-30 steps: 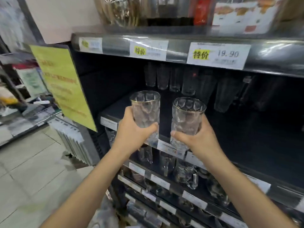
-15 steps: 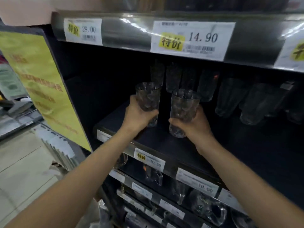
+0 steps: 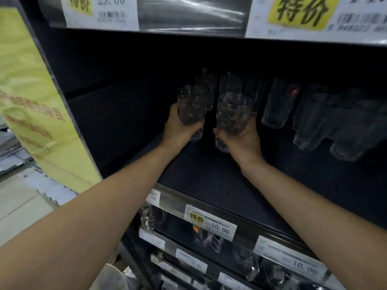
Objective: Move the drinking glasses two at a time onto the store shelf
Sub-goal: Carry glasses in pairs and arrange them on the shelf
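Observation:
Both arms reach deep into the dark store shelf [image 3: 209, 174]. My left hand [image 3: 178, 130] grips a clear faceted drinking glass [image 3: 191, 104] round its lower half, held upright. A second glass of the same kind [image 3: 232, 110] stands upright in my right hand [image 3: 243, 139], just right of the first. Whether their bases touch the shelf board I cannot tell. Directly behind them stand several more glasses [image 3: 228, 82] in the shadow at the back.
Several taller glasses [image 3: 278, 105] stand in a row to the right on the same shelf. The upper shelf edge [image 3: 188, 15] with price labels hangs overhead. A yellow sign [image 3: 37, 105] covers the left side panel. Lower shelves hold glass mugs [image 3: 207, 239].
Both hands have carried the glasses from in front of the shelf edge into the shelf, toward the back row. My head has moved closer.

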The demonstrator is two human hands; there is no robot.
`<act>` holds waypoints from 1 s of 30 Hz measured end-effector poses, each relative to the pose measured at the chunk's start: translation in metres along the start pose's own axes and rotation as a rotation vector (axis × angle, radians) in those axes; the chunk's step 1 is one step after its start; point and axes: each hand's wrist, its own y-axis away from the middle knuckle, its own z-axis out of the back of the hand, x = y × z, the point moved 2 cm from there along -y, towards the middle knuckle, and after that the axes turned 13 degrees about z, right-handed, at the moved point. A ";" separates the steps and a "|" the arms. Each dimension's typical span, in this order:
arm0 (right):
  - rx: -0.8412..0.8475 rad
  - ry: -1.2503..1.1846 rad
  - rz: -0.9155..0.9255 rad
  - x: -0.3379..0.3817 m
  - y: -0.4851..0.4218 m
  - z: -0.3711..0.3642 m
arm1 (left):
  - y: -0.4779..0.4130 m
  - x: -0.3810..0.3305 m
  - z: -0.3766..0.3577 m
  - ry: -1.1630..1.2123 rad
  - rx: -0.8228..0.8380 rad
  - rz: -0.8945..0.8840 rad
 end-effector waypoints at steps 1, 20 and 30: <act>0.001 0.002 -0.004 -0.001 -0.002 -0.002 | -0.005 0.001 -0.002 0.012 0.003 0.000; -0.128 0.090 0.019 -0.028 -0.045 -0.029 | -0.082 0.013 -0.005 -0.067 0.105 -0.030; -0.175 0.164 -0.030 -0.032 -0.059 -0.036 | -0.096 0.015 -0.012 0.015 0.101 -0.044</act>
